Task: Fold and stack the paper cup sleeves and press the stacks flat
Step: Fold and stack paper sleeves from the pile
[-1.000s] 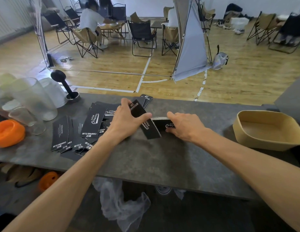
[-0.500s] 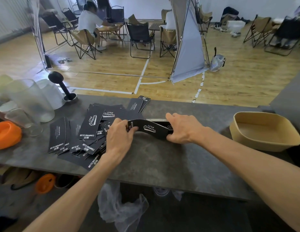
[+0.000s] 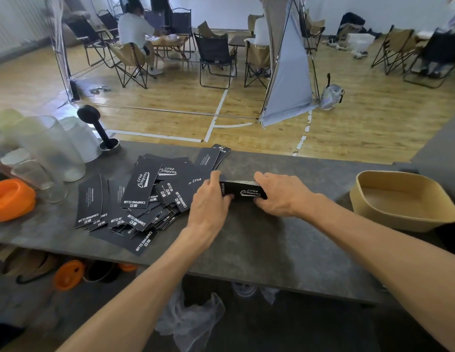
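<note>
A small stack of folded black cup sleeves [image 3: 242, 191] with white "Club Camping" print lies on the grey counter [image 3: 246, 250]. My left hand [image 3: 208, 201] grips the stack's left end, fingers curled over it. My right hand [image 3: 278, 194] holds the right end, fingers curled over the top edge. A loose heap of several unfolded black sleeves [image 3: 145, 196] spreads over the counter to the left of my left hand. A few more sleeves [image 3: 216, 154] lie near the counter's far edge.
A tan oval tray [image 3: 399, 219] sits on the counter at the right. Frosted plastic cups [image 3: 51, 146], an orange lid [image 3: 10, 199] and a black tamper [image 3: 96, 125] stand at the left. Folding chairs and seated people fill the wooden floor beyond.
My left hand brought a sleeve from the heap to the right, laid it flat on the stack and now grips the stack's left end. My right hand stayed on the stack.
</note>
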`<state>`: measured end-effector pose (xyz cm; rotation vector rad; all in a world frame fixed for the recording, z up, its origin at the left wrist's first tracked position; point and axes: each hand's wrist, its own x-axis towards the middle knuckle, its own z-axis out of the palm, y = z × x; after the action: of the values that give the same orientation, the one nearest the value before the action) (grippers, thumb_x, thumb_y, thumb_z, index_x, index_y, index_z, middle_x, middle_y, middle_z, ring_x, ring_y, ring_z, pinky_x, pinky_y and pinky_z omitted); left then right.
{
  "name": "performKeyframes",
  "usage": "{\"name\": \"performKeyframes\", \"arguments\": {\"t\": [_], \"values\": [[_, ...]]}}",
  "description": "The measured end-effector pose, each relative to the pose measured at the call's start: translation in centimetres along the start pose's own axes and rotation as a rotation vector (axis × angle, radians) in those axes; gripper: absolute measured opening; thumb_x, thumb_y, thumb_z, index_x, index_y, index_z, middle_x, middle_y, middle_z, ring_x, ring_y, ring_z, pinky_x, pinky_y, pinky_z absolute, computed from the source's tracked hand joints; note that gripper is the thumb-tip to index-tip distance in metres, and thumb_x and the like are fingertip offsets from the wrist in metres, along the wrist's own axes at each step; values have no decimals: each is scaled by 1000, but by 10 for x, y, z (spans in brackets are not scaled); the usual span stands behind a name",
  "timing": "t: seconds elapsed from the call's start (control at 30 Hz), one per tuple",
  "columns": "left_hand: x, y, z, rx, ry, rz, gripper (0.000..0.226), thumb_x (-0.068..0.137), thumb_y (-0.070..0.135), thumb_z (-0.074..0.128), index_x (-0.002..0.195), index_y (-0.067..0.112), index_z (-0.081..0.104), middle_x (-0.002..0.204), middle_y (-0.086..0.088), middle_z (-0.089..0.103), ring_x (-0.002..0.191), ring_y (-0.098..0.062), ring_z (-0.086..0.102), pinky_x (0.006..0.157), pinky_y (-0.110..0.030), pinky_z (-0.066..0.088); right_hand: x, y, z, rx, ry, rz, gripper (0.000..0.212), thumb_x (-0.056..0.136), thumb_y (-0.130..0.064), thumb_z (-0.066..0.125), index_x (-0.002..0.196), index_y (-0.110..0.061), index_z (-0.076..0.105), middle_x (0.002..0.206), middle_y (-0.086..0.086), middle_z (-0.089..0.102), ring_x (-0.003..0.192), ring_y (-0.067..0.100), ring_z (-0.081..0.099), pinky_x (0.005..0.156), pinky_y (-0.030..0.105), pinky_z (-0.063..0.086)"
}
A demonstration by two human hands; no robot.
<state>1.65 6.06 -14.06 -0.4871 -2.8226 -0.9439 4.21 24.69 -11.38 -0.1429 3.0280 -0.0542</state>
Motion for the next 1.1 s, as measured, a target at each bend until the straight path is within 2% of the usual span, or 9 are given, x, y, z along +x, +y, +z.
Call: {"name": "performKeyframes", "arguments": {"t": [0.13, 0.3, 0.43, 0.53, 0.6, 0.77, 0.9, 1.0, 1.1], "values": [[-2, 15, 12, 82, -53, 85, 41, 93, 19, 59, 128, 11, 38, 101, -12, 64, 93, -35, 63, 72, -40, 45, -2, -2, 1, 10, -1, 4, 29, 92, -47, 50, 99, -25, 31, 107, 1, 58, 98, 27, 60, 71, 38, 40], [0, 15, 7, 128, -85, 94, 20, 101, 26, 48, 110, 8, 48, 101, -13, 65, 93, -35, 63, 70, -39, 41, 2, 0, -4, 31, 6, 15, 25, 97, -46, 47, 99, -24, 36, 103, 0, 59, 87, 24, 55, 71, 38, 41], [3, 11, -2, 153, -148, 135, 23, 102, 32, 45, 103, 10, 49, 97, -12, 65, 91, -35, 59, 66, -35, 34, -2, 2, 0, -6, 41, 4, 27, 99, -49, 45, 98, -23, 36, 100, -1, 58, 92, 25, 59, 67, 37, 40], [6, -2, -13, 114, -179, 178, 33, 102, 42, 40, 118, 16, 54, 106, -7, 66, 100, -31, 59, 77, -41, 45, -2, 1, 6, -24, 44, -1, 30, 99, -50, 44, 101, -21, 36, 107, 2, 60, 98, 28, 61, 67, 37, 38], [11, -19, -24, 158, -85, 174, 38, 101, 42, 42, 128, 18, 52, 112, -8, 62, 106, -31, 57, 89, -43, 44, -1, 1, 5, -24, 38, 1, 32, 99, -50, 45, 105, -20, 37, 110, 5, 60, 100, 29, 61, 68, 38, 38], [21, -56, -45, 580, -155, 59, 61, 79, 54, 70, 123, 14, 55, 126, -8, 45, 121, -29, 41, 101, -42, 31, 0, 1, 4, -16, 32, 4, 34, 99, -49, 46, 109, -18, 38, 110, 5, 58, 101, 30, 60, 70, 38, 39], [17, -52, -51, 393, -44, 32, 41, 79, 34, 77, 106, 17, 51, 109, -6, 56, 104, -30, 53, 89, -42, 38, 0, 2, 2, -6, 25, 11, 33, 99, -50, 46, 107, -19, 37, 109, 5, 58, 99, 29, 60, 72, 40, 42], [16, -47, -62, -59, -4, -39, 12, 89, 15, 66, 92, 21, 56, 85, 5, 66, 79, -21, 61, 70, -34, 46, 0, 2, 2, -4, 22, 12, 32, 99, -50, 47, 103, -21, 35, 108, 4, 58, 98, 28, 60, 72, 39, 42], [14, -43, -78, -461, 23, -23, 17, 89, 9, 68, 91, 25, 71, 84, 7, 73, 77, -10, 66, 73, -26, 53, -1, 1, 3, -2, 36, 14, 32, 98, -50, 48, 105, -20, 37, 108, 4, 58, 98, 29, 60, 70, 38, 40]]}}
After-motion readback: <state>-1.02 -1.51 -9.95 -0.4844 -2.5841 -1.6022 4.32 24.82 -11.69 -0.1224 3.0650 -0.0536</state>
